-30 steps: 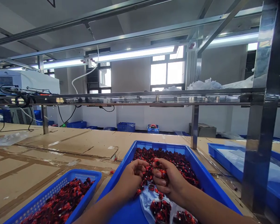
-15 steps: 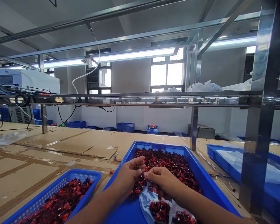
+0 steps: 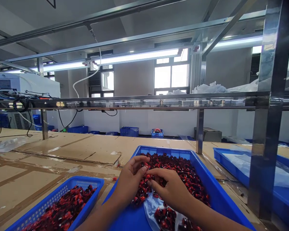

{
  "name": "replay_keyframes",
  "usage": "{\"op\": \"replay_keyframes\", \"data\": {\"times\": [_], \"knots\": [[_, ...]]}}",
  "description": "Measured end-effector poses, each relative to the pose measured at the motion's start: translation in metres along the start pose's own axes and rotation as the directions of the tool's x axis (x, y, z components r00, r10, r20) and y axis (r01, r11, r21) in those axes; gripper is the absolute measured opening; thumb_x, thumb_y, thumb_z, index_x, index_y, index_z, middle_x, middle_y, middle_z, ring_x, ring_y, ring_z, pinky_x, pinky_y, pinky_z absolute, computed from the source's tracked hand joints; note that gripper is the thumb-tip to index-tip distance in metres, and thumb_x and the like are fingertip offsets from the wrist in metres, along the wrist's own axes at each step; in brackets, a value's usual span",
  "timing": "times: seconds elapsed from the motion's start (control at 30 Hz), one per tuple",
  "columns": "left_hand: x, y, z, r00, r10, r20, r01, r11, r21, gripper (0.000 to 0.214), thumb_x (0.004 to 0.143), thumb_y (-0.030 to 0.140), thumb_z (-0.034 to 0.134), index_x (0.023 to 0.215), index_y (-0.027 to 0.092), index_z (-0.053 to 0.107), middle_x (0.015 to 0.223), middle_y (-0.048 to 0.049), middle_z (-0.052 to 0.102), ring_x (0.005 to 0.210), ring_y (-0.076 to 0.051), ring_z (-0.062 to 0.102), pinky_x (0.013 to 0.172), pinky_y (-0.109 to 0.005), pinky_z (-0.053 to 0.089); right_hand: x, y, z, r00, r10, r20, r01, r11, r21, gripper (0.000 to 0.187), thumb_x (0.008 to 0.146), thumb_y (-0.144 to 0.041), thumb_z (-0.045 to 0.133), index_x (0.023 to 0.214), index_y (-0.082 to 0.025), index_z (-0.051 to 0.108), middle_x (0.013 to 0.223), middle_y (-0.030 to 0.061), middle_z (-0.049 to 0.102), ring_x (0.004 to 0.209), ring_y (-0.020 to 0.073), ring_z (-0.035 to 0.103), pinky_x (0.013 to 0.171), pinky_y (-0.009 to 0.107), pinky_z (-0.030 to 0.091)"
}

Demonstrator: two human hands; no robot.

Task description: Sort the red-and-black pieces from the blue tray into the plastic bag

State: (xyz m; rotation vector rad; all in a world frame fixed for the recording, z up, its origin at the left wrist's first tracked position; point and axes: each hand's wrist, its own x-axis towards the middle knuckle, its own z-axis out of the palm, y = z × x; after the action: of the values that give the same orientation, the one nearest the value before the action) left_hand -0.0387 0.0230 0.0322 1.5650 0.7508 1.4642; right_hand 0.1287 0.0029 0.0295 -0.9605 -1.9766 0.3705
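Note:
My left hand [image 3: 129, 180] and my right hand [image 3: 172, 187] meet above the near part of a deep blue tray [image 3: 219, 195]. The tray holds a heap of small, shiny red-and-black pieces [image 3: 173, 166]. A small red piece [image 3: 148, 176] shows between my fingertips, its exact kind too small to make out. My left thumb and curled fingers close around it from one side; my right thumb and forefinger pinch at it from the other. Beneath my right hand lies a thin whitish plastic bag [image 3: 150, 208] with more of these pieces on it.
A blue perforated basket [image 3: 100, 184] of similar pieces stands at the left. Another blue tray [image 3: 218, 156] with plastic sheeting lies right, behind a metal post [image 3: 262, 154]. A metal shelf rail [image 3: 135, 102] crosses above the cardboard-covered table [image 3: 86, 147].
My right forefinger has reached out further toward my left fingertips, and my right hand has opened slightly around its pinch. Both hands have risen a little. The trays stay in place.

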Motion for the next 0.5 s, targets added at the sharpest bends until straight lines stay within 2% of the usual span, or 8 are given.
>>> {"op": "replay_keyframes", "data": {"times": [0.07, 0.17, 0.3, 0.5], "knots": [[0.0, 0.001, 0.0, 1.0, -0.007, -0.013, 0.008, 1.0, 0.005, 0.028, 0.08, 0.025, 0.069, 0.107, 0.02, 0.063, 0.116, -0.0074, 0.065, 0.107, -0.023, 0.061, 0.094, -0.034, 0.048, 0.001, -0.002, -0.005, 0.998, -0.052, -0.026, 0.051, 0.998, -0.043, 0.023, 0.083, -0.022, 0.062, 0.103, -0.024, 0.072, 0.071, -0.0017, 0.069, 0.063, 0.0148, 0.059, 0.065, 0.026, 0.041], [-0.002, 0.004, 0.002, 1.0, -0.021, -0.017, 0.021, 1.0, 0.007, 0.031, 0.079, 0.024, 0.069, 0.109, 0.021, 0.061, 0.113, -0.0061, 0.065, 0.101, -0.022, 0.063, 0.088, -0.033, 0.05, 0.002, 0.0, -0.01, 0.995, -0.064, -0.071, 0.06, 0.996, -0.064, 0.023, 0.084, -0.024, 0.062, 0.104, -0.025, 0.072, 0.073, -0.0011, 0.07, 0.062, 0.0147, 0.06, 0.064, 0.025, 0.042], [-0.004, 0.009, 0.005, 0.998, 0.043, -0.046, -0.038, 0.995, 0.092, 0.028, 0.076, 0.02, 0.071, 0.103, 0.021, 0.064, 0.102, -0.0047, 0.068, 0.101, -0.021, 0.063, 0.091, -0.031, 0.048, 0.003, 0.003, -0.012, 0.988, -0.091, -0.125, 0.076, 0.99, -0.114, 0.021, 0.085, -0.026, 0.062, 0.104, -0.025, 0.072, 0.076, 0.0, 0.071, 0.063, 0.0152, 0.06, 0.065, 0.026, 0.044], [-0.005, 0.012, 0.004, 0.996, 0.077, -0.041, -0.067, 0.979, 0.194, 0.028, 0.077, 0.019, 0.069, 0.103, 0.022, 0.063, 0.102, -0.0036, 0.069, 0.098, -0.02, 0.063, 0.089, -0.03, 0.048, 0.003, 0.004, -0.011, 0.984, -0.122, -0.127, 0.099, 0.98, -0.172, 0.025, 0.088, -0.026, 0.057, 0.11, -0.024, 0.069, 0.078, 0.0019, 0.071, 0.066, 0.0167, 0.061, 0.065, 0.027, 0.043]]}}
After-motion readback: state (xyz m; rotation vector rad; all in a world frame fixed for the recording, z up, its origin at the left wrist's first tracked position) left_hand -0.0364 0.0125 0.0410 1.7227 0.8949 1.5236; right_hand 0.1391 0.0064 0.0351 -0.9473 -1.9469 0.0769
